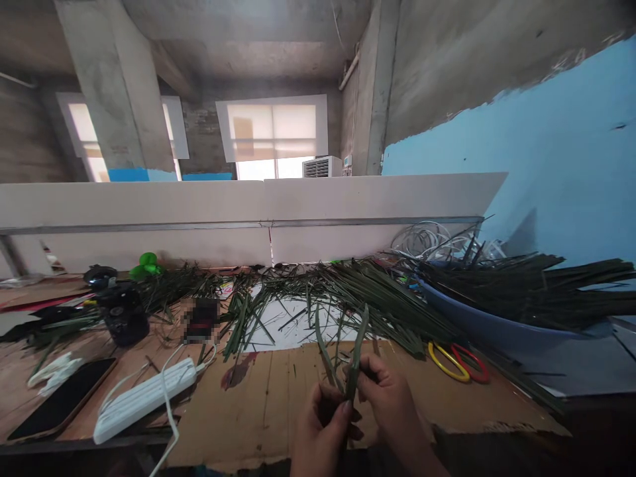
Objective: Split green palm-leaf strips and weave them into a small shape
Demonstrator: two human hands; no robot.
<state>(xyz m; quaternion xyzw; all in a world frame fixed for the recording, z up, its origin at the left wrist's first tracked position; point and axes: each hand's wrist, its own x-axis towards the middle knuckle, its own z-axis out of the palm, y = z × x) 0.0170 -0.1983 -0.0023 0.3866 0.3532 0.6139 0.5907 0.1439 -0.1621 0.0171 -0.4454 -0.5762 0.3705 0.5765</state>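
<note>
1. Bench (24, 351): one, carrying everything below.
2. Basin (497, 336): one blue basin by the back right corner, probably there to keep its leaves (527, 291) together; too many to count.
3. Cardboard (268, 411): one sheet along the front edge, presumably shielding the bench.
4. Loose leaves (368, 285): a heap towards the back edge, seemingly left within reach; too tangled to count.
5. Power strip (144, 397): one, near the front left corner, likely kept off the work space.
6. Hands: two, over the cardboard near the front edge. The left hand (325, 421) has its grip closed, thumb pressing fingers around the strips' lower part; the right hand (387, 391) pinches just above, its grip narrow, apparently to steady them.
7. Cup (122, 315): one, dark, towards the left edge.
8. Phone (62, 397): one, flat at the front left corner.
9. Handles (442, 371): two loops, yellow and red, on the cardboard's right side, handy for the right hand.
10. Strips (358, 351): two green ends rise from the hands; whether they join below, I cannot tell.
</note>
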